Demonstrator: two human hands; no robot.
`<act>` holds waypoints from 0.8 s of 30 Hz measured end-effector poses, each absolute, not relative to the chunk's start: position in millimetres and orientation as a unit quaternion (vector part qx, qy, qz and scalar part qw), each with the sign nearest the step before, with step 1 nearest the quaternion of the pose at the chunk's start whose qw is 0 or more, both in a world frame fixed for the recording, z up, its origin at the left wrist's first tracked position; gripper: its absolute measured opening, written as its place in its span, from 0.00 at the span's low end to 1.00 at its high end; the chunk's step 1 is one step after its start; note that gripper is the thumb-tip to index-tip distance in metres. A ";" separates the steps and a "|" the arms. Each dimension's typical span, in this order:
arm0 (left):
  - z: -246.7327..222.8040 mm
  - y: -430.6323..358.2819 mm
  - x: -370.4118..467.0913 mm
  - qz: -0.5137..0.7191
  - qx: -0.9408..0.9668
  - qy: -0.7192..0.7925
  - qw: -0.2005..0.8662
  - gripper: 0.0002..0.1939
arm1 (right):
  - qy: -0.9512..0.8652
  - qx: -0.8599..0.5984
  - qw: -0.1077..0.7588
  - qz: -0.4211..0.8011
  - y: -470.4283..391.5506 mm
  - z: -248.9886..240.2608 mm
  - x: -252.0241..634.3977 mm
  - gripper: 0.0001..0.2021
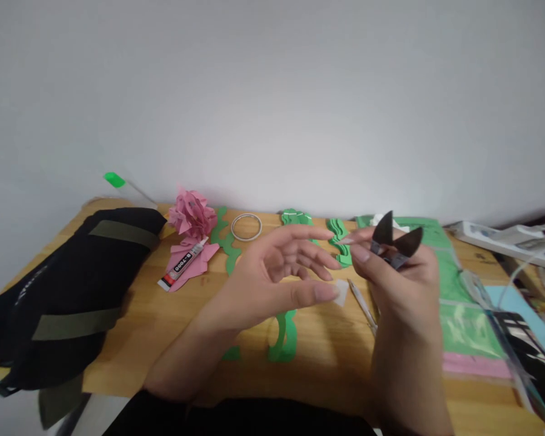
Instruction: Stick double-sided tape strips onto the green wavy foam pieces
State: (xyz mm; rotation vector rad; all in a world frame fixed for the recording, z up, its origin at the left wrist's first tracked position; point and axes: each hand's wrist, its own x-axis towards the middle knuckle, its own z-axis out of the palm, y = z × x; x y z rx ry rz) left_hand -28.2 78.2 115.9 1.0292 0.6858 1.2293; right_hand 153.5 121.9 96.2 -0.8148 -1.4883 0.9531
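My left hand (286, 266) is raised over the table with its fingers apart and curved, its fingertips close to those of my right hand. At the tip of my left thumb is a small whitish scrap (341, 292); whether the thumb touches it I cannot tell. My right hand (397, 272) is closed around dark-bladed scissors (407, 243), their two blades spread and pointing up. The handles are hidden in the palm. Below the hands lie wavy green paper cutouts (288, 339) and a thin pen-like stick (363, 307).
A crumpled pink paper flower (192, 213) and a glue tube (181, 264) on pink paper lie left of centre. Behind is a metal ring (246, 227). A black fabric bag (82, 284) covers the left side. Green packets (463, 321) and a power strip (504, 239) are at right.
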 end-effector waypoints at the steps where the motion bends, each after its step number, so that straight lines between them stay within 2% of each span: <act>1: 116.0 79.0 -28.7 0.541 0.444 0.296 0.650 0.19 | -0.644 -0.335 0.564 0.395 122.7 95.9 153.5 0.12; 6: 115.9 81.6 -29.3 0.548 0.450 0.322 0.627 0.13 | -0.672 -0.320 0.559 0.367 124.1 96.5 152.0 0.17; 18: 113.3 85.5 -28.1 0.538 0.476 0.380 0.582 0.09 | -0.623 -0.394 0.549 0.396 119.5 104.8 143.8 0.07; 24: 113.5 85.1 -27.1 0.537 0.485 0.401 0.562 0.07 | -0.637 -0.434 0.532 0.351 116.6 104.3 144.7 0.06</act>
